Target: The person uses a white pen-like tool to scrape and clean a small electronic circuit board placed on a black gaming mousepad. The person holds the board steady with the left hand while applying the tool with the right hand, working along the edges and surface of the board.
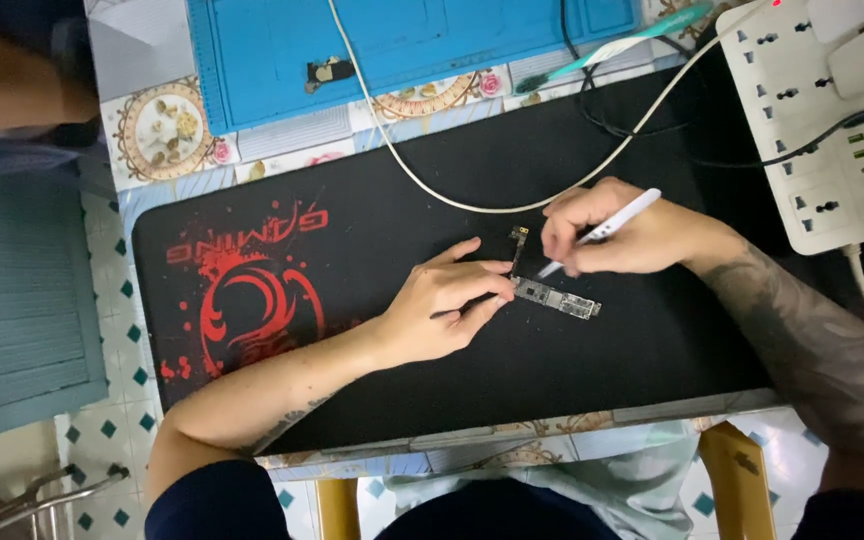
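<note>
A narrow phone circuit board (564, 300) lies on the black desk mat (372, 220), and a thin flex strip (518, 243) rises from its left end. My left hand (440, 305) rests on the mat at the board's left end. Its fingers pinch a thin dark tool (449, 312) whose tip meets the board. My right hand (617, 235), just above the board, grips a white pen-shaped tool (620, 222). The tool's tip points down to the board's upper edge.
A blue work mat (282, 50) with a small part (329, 71) lies at the far side. A white cable (422, 185) loops across the black mat. A white power strip (822, 120) sits at the right, and a teal brush (622, 45) beside it.
</note>
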